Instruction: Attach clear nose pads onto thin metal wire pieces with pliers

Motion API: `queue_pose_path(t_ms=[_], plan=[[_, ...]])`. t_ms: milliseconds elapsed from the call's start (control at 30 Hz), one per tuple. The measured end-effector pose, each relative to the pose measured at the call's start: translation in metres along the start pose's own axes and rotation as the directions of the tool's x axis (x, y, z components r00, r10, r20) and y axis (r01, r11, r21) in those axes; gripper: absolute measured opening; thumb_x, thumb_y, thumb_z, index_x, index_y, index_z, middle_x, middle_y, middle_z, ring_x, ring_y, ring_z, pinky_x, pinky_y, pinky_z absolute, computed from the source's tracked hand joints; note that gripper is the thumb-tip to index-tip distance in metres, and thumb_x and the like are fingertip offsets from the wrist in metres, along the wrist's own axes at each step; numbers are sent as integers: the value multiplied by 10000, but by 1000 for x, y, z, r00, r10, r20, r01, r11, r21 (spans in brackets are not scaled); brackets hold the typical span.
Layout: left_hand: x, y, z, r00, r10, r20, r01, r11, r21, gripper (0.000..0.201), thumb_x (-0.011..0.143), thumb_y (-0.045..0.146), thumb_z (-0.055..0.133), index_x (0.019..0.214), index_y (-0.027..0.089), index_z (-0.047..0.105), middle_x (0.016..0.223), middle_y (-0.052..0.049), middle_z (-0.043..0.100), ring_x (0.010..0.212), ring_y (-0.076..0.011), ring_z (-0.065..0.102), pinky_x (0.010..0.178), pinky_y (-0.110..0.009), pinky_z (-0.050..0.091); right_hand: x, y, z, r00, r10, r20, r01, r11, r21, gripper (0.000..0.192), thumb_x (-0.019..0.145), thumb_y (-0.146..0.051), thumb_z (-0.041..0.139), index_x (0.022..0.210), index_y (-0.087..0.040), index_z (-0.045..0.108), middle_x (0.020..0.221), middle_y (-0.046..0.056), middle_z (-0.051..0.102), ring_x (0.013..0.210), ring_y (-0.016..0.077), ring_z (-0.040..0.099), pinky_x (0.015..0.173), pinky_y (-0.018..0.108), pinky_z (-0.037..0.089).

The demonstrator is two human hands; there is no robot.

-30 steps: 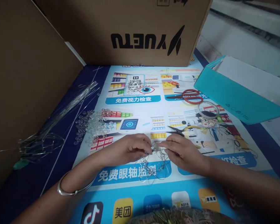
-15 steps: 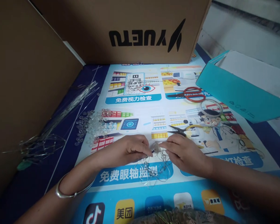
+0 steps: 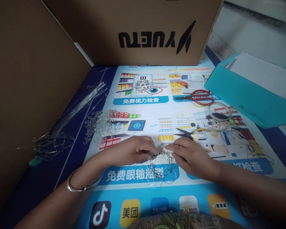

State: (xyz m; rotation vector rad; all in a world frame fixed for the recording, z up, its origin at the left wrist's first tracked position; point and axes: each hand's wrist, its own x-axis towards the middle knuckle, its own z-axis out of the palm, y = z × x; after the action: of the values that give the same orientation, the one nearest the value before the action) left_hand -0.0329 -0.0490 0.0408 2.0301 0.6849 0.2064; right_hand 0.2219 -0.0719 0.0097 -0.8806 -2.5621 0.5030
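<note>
From the head view, the picture has swung slightly in half a second, while the hands have barely shifted over the printed sheet (image 3: 147, 130). The left hand (image 3: 139, 150) pinches the beaded wire (image 3: 168, 172), which trails below it onto the sheet. The right hand (image 3: 193, 156) reaches its far edge; whether those fingers close on it, I can't tell. Pliers (image 3: 189, 135) lie just beyond.

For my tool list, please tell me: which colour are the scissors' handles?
The scissors' handles are orange-red, seen best in the head view.
</note>
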Motion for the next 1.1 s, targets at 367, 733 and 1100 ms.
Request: queue_pose_path(t_ms=[367, 733, 1100], plan=[[0, -2, 3, 998, 51, -30, -52, 999, -12, 188, 824, 159, 525, 979, 189, 628, 880, -39, 609, 799, -121, 560, 720, -227, 431, 12, -7, -6, 999, -48, -14, 50, 982, 184, 293, 850, -202, 469, 1126, -231, 565, 900, 60, 489, 864, 170, 475, 730, 305, 427], [-1, 1, 6, 996, 63, -65, -64, 998, -3, 181, 804, 133, 553, 961, 189, 624, 876, -29, 619, 803, -109, 563, 733, -229, 438, 26, -12, -7, 997, -29, 65, 11, 966, 259, 205, 822, -179, 503, 978, -214, 630, 839, 46, 502, 827, 163, 488, 713, 306, 415], [-6, 4, 3, 991, 46, -129, -45, 999, 11, 120, 796, 192, 579, 899, 169, 635, 860, -37, 606, 766, -109, 570, 684, -218, 436, 23, -7, -3, 999, 52, 9, -52, 954, 296, 165, 812, -169, 518, 918, -198, 641, 822, 42, 507, 824, 158, 503, 701, 287, 414]])
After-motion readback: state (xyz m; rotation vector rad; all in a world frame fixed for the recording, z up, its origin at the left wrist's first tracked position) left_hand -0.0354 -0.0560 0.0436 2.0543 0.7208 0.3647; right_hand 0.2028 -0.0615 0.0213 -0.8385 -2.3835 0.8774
